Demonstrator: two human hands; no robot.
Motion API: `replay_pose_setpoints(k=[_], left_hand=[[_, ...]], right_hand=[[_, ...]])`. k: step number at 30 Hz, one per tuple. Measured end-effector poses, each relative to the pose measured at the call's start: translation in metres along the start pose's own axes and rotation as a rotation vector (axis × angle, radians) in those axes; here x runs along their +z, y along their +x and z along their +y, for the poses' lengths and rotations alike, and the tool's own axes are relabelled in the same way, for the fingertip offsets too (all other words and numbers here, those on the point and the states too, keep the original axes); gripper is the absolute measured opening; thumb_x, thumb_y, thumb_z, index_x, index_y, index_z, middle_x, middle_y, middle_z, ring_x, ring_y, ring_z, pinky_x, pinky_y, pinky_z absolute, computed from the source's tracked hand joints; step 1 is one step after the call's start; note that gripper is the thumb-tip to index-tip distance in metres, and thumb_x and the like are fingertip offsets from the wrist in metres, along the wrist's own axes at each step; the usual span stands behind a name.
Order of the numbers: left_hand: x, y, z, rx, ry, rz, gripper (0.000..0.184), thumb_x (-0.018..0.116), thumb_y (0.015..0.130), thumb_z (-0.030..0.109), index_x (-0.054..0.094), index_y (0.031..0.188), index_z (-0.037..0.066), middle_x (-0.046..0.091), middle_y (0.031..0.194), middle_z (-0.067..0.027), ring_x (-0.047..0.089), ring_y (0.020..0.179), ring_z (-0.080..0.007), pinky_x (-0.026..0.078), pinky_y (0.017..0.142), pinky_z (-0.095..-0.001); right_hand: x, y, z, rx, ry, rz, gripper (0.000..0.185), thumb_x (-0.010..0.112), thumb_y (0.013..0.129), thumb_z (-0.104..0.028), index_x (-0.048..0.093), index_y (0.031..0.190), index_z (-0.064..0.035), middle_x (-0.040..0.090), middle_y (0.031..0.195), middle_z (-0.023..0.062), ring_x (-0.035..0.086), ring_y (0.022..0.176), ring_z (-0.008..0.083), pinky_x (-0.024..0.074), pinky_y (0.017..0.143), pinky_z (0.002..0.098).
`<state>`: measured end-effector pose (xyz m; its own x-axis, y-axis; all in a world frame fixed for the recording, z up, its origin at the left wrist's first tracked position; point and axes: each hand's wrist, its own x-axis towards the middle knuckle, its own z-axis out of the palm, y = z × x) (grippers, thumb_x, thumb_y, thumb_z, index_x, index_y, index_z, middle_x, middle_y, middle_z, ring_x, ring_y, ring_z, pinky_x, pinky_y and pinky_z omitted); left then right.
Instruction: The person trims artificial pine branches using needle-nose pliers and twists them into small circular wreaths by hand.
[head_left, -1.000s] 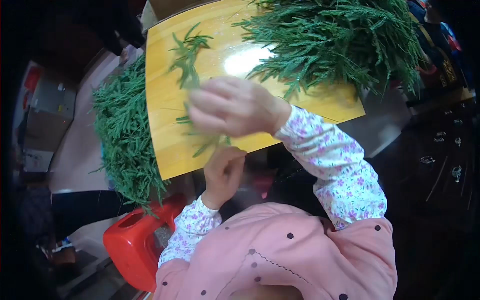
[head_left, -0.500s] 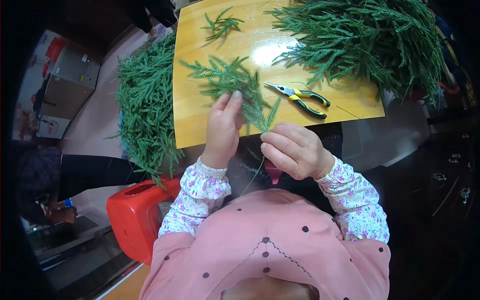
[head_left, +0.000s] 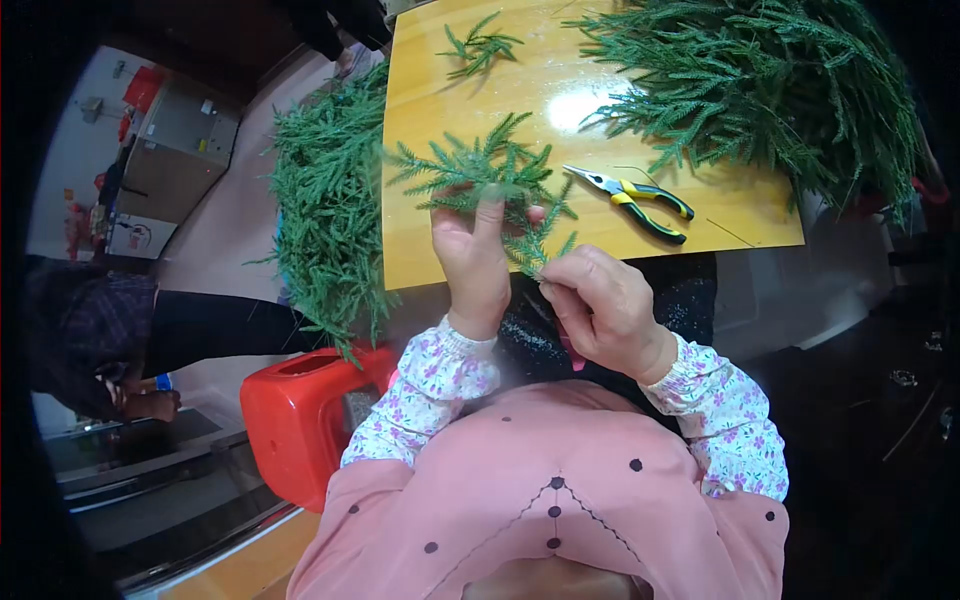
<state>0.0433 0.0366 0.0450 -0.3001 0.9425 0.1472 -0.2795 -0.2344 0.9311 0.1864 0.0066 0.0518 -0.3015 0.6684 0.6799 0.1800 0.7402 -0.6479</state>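
Observation:
My left hand (head_left: 475, 245) is closed around a bunch of green artificial pine sprigs (head_left: 480, 165), thumb on top, over the table's near edge. To its right, my right hand (head_left: 605, 305) pinches the lower end of a pine sprig (head_left: 530, 245) that slants up to the bunch. Whether this sprig is joined to the bunch I cannot tell. Pliers (head_left: 635, 200) with black and yellow handles lie on the table just beyond my right hand, their jaws slightly apart. A small loose sprig (head_left: 480, 48) lies farther back.
A large heap of pine branches (head_left: 770, 90) covers the back right of the yellow table (head_left: 420, 260). Another pile (head_left: 330, 200) stands along its left side. A red plastic stool (head_left: 285, 430) is at my left. Another person's hand (head_left: 150, 405) shows at far left.
My left hand has turned the bunch, which now spreads wider over the fingers. My right hand stays pinched at the sprig's end. The whole view has shifted slightly.

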Motion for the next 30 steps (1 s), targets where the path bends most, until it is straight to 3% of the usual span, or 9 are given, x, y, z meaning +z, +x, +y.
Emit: replay_pose_setpoints(k=[7, 11, 12, 15, 19, 24, 28, 30], left_hand=[[-0.003, -0.007, -0.004, -0.03, 0.016, 0.011, 0.016, 0.064, 0.092, 0.014, 0.056, 0.101, 0.003, 0.061, 0.084, -0.0048, 0.058, 0.064, -0.0124, 0.052, 0.055, -0.0279], [-0.023, -0.002, -0.027, 0.275, 0.292, -0.17, 0.012, 0.063, 0.091, 0.005, 0.058, 0.101, 0.002, 0.061, 0.089, -0.0046, 0.06, 0.07, -0.0123, 0.052, 0.063, -0.0254], [-0.014, -0.011, -0.013, 0.03, 0.115, -0.108, 0.018, 0.062, 0.09, -0.001, 0.055, 0.106, 0.002, 0.062, 0.091, -0.0054, 0.061, 0.074, -0.0135, 0.052, 0.067, -0.0248], [-0.005, -0.014, -0.007, 0.059, -0.008, -0.07, 0.019, 0.063, 0.089, 0.001, 0.058, 0.107, 0.004, 0.065, 0.091, -0.0051, 0.063, 0.075, -0.014, 0.053, 0.067, -0.0265], [-0.011, -0.016, -0.016, 0.085, -0.025, -0.07, 0.026, 0.062, 0.09, -0.001, 0.05, 0.114, 0.003, 0.064, 0.095, -0.0076, 0.062, 0.076, -0.0143, 0.053, 0.07, -0.0265], [-0.013, -0.016, -0.006, 0.153, 0.21, -0.095, 0.011, 0.06, 0.094, 0.009, 0.058, 0.1, -0.001, 0.063, 0.085, -0.0034, 0.057, 0.071, -0.0081, 0.046, 0.061, -0.0219], [-0.02, -0.021, -0.005, 0.107, 0.281, -0.078, 0.015, 0.058, 0.096, 0.014, 0.06, 0.097, 0.0, 0.06, 0.079, -0.0003, 0.05, 0.064, -0.0043, 0.04, 0.055, -0.0185], [-0.026, -0.02, -0.003, 0.078, 0.289, -0.126, 0.014, 0.058, 0.096, 0.016, 0.06, 0.095, 0.001, 0.062, 0.085, -0.0012, 0.051, 0.066, -0.0052, 0.041, 0.059, -0.0189]], right_hand=[[0.015, 0.001, -0.01, 0.013, 0.125, -0.085, 0.018, 0.066, 0.079, -0.001, 0.056, 0.094, -0.0027, 0.056, 0.077, 0.0124, 0.06, 0.069, 0.0312, 0.0474, 0.058, 0.0383], [0.016, 0.005, -0.012, 0.126, 0.118, -0.041, 0.017, 0.065, 0.08, -0.001, 0.058, 0.095, -0.0029, 0.057, 0.077, 0.0132, 0.06, 0.067, 0.032, 0.0477, 0.059, 0.0368], [0.016, 0.006, -0.012, 0.171, 0.16, 0.009, 0.016, 0.065, 0.08, -0.001, 0.058, 0.094, -0.0025, 0.057, 0.077, 0.0132, 0.06, 0.066, 0.0315, 0.0477, 0.058, 0.0359], [0.018, 0.008, -0.011, 0.29, 0.243, 0.124, 0.015, 0.065, 0.08, -0.001, 0.059, 0.093, -0.0017, 0.059, 0.078, 0.0132, 0.06, 0.065, 0.0296, 0.0475, 0.057, 0.0337], [0.02, 0.007, -0.007, 0.406, 0.268, 0.187, 0.012, 0.066, 0.08, -0.002, 0.061, 0.091, -0.0015, 0.061, 0.077, 0.012, 0.06, 0.06, 0.0245, 0.0466, 0.054, 0.0316], [0.016, 0.008, -0.005, 0.565, 0.345, 0.178, 0.011, 0.066, 0.081, -0.004, 0.062, 0.091, -0.0014, 0.061, 0.075, 0.0102, 0.06, 0.06, 0.0217, 0.0467, 0.054, 0.0299], [0.011, 0.011, 0.008, 0.584, 0.241, 0.21, 0.008, 0.064, 0.082, -0.005, 0.063, 0.088, 0.0, 0.063, 0.072, 0.0128, 0.062, 0.06, 0.0248, 0.0478, 0.056, 0.0318], [0.007, 0.012, 0.016, 0.538, 0.145, 0.212, 0.007, 0.064, 0.082, -0.006, 0.064, 0.086, 0.0001, 0.063, 0.071, 0.0142, 0.063, 0.062, 0.0268, 0.0485, 0.058, 0.0337]])
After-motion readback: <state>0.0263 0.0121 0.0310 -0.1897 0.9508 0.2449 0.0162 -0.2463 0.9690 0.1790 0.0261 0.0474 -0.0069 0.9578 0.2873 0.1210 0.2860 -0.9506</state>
